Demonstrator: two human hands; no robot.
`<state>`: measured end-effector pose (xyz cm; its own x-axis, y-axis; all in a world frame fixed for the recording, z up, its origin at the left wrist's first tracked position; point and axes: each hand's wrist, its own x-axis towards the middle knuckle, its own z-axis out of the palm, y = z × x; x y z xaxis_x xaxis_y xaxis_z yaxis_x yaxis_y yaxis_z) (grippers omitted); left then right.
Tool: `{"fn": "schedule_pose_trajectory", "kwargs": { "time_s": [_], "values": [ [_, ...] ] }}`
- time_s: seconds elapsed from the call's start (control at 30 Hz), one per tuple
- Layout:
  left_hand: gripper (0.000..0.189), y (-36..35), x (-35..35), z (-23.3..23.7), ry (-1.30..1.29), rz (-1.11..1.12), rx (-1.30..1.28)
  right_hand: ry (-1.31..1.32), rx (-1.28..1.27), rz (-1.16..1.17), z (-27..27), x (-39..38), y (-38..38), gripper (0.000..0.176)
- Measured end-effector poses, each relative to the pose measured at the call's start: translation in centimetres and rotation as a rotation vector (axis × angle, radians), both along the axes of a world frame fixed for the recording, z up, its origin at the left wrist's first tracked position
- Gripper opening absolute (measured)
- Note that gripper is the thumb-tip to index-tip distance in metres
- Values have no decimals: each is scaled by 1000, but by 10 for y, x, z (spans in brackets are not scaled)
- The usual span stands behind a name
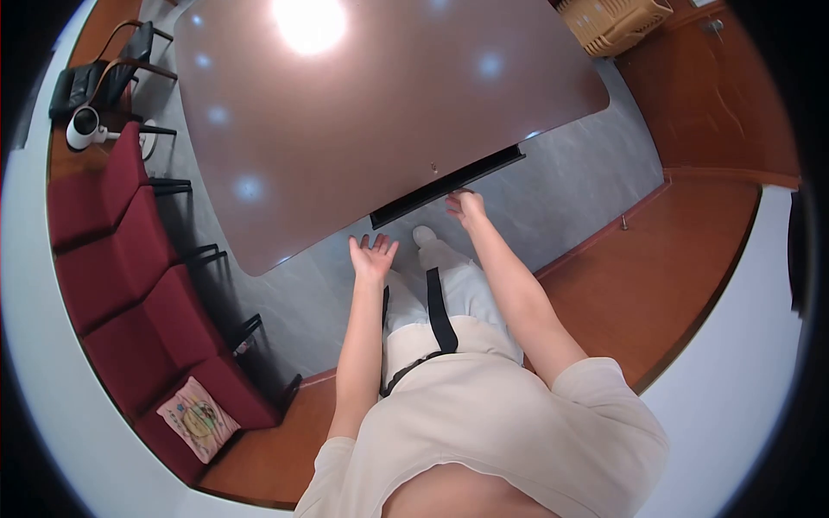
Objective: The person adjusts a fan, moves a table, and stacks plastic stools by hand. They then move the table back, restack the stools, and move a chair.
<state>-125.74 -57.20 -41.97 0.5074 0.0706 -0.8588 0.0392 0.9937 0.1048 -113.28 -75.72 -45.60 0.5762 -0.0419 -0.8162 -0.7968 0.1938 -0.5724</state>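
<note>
A brown table (380,112) with a glossy top fills the upper part of the head view. From under its near edge a narrow black drawer (449,183) sticks out. My left hand (374,256) is open, palm up and fingers spread, just short of the table edge by the drawer's left end. My right hand (466,207) has its fingertips right at the drawer's front edge, the fingers loosely bent and apart. A small metallic piece (434,167) lies on the tabletop close above the drawer.
Dark red chairs (129,259) line the left, one holding a printed cushion (199,419). A black armchair (112,78) and a white round-headed device (85,126) are farther back. A tan plastic crate (613,24) stands at upper right. Grey floor (596,190) surrounds the table.
</note>
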Motion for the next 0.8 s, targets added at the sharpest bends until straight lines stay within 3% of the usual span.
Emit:
{"fn": "schedule_pose_trajectory", "kwargs": {
  "time_s": [0.1,0.17,0.27,0.4,0.57,0.67,0.73,0.8],
  "values": [
    [65,-16,17,1,68,91,-28,47,44,-87,-7,2,-23,27],
    [68,-23,24,0,115,172,-30,121,134,-293,-5,8,-34,38],
    [70,-24,30,0,110,233,-4,123,234,-314,-5,16,-37,52],
    [70,-22,38,6,17,342,19,75,313,-264,10,29,-27,58],
    [69,-11,33,20,-88,320,41,32,391,-136,32,25,-19,56],
    [63,5,14,36,-238,275,87,-77,390,0,48,9,-16,57],
    [59,21,-9,46,-326,246,219,-170,315,210,58,-3,-9,56],
    [59,40,-42,50,-281,332,226,-141,233,194,54,-7,-2,56]
  ]
}}
